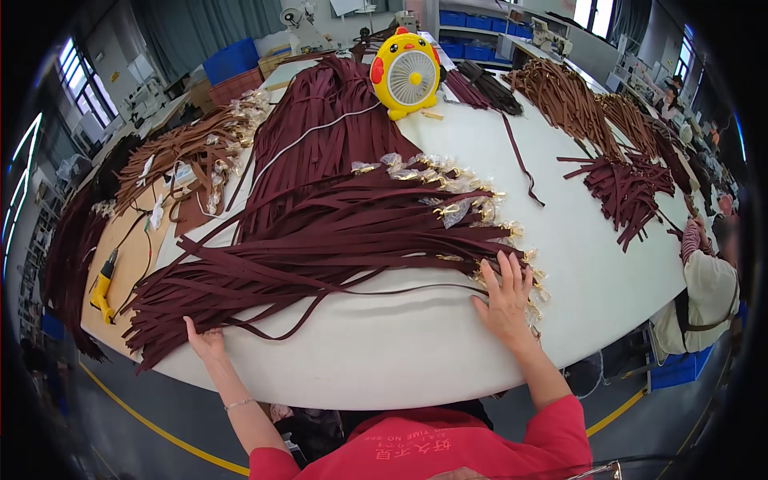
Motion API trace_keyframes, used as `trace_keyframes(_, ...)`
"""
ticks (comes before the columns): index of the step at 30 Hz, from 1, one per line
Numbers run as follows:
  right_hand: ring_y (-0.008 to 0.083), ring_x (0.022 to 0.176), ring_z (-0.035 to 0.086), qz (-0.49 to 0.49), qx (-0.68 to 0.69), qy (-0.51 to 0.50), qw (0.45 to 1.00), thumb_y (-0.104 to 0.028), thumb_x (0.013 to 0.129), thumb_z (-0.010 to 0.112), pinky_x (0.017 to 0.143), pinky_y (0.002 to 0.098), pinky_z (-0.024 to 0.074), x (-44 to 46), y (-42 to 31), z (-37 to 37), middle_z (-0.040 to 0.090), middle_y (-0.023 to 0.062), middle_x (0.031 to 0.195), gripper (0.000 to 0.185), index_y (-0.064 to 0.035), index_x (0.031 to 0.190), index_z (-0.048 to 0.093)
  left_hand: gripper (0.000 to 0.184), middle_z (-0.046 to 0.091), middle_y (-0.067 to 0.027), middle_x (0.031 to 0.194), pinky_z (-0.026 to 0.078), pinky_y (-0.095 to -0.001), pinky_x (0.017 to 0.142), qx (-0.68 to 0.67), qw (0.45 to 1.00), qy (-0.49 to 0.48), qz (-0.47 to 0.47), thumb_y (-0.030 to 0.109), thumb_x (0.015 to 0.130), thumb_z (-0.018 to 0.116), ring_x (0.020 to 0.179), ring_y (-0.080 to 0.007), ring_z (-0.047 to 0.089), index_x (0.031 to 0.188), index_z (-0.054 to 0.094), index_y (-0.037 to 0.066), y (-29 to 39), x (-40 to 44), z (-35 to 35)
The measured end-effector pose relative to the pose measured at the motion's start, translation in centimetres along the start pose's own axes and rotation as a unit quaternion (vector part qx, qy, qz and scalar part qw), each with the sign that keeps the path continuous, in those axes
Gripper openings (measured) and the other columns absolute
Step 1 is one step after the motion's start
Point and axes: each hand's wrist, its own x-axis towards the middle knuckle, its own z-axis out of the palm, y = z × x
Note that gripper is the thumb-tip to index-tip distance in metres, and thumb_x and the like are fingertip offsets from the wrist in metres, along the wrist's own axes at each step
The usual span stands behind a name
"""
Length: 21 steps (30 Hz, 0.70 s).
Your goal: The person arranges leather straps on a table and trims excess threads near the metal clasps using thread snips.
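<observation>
A wide bundle of dark maroon leather straps (pixel 320 248) lies across the white table in front of me. Gold-coloured metal fittings (pixel 512 232), many wrapped in clear plastic, sit at its right end. My right hand (pixel 506 300) rests there with fingers spread over the strap ends, palm down. At the bundle's near left edge is my left hand (pixel 206 342), its thumb stretched up and apart; the straps partly hide its other fingers. One thin loose strap (pixel 400 286) curves from the bundle toward my right hand.
Behind the bundle lie more long maroon straps (pixel 316 120) and a yellow chick-shaped fan (pixel 412 76). Brown straps (pixel 172 152) and a yellow-handled tool (pixel 102 288) are at left. Brown straps (pixel 564 96) and short maroon strips (pixel 628 192) lie at right, near another person (pixel 708 280).
</observation>
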Motion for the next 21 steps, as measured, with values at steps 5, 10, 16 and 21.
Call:
trace_keyframes(5, 0.0358, 0.122, 0.034, 0.024, -0.052, -0.038, 0.998, -0.039, 0.067, 0.071, 0.094, 0.0609, 0.0239, 3.4, 3.8, 4.1, 0.035, 0.0147, 0.135, 0.075, -0.0250, 0.133, 0.038, 0.063, 0.050, -0.0180, 0.108, 0.049, -0.0438, 0.079, 0.152, 0.968, 0.145, 0.138, 0.025, 0.070, 0.075, 0.092, -0.0282, 0.054, 0.110, 0.041, -0.009, -1.3, 5.6, 5.5)
trace_keyframes(10, 0.0328, 0.119, 0.038, -0.080, -0.010, -0.021, 0.997, -0.041, 0.069, 0.069, 0.095, 0.0502, 0.0303, 5.6, 6.5, 4.9, 0.040, 0.0130, 0.128, 0.070, -0.0256, 0.130, 0.040, 0.066, 0.046, -0.0291, 0.104, 0.046, -0.0414, 0.082, 0.413, 0.853, 0.146, 0.285, 0.035, 0.074, 0.072, 0.089, -0.0315, 0.052, 0.100, 0.027, -0.007, -5.5, 10.9, 5.4)
trace_keyframes(16, 0.0335, 0.124, 0.034, -0.034, 0.026, -0.076, 0.996, -0.040, 0.071, 0.067, 0.100, 0.0545, 0.0232, 4.4, 6.1, 1.2, 0.034, 0.0154, 0.135, 0.072, -0.0210, 0.133, 0.036, 0.082, 0.044, -0.0280, 0.116, 0.042, -0.0360, 0.086, 0.563, 0.782, 0.069, 0.260, 0.056, 0.079, 0.056, 0.102, -0.0323, 0.049, 0.115, 0.027, -0.013, -3.5, 12.5, 0.6)
trace_keyframes(21, 0.0275, 0.085, 0.057, 0.112, 0.073, 0.068, 0.989, -0.015, 0.069, 0.067, 0.079, 0.0404, 0.0425, -0.9, 9.9, -2.8, 0.061, 0.0099, 0.089, 0.025, -0.0071, 0.091, 0.060, 0.038, 0.055, -0.0154, 0.112, 0.043, -0.0296, 0.083, 0.529, 0.728, -0.107, 0.422, 0.022, 0.089, 0.053, 0.095, -0.0221, 0.055, 0.115, 0.049, -0.006, -2.2, 1.4, 3.0)
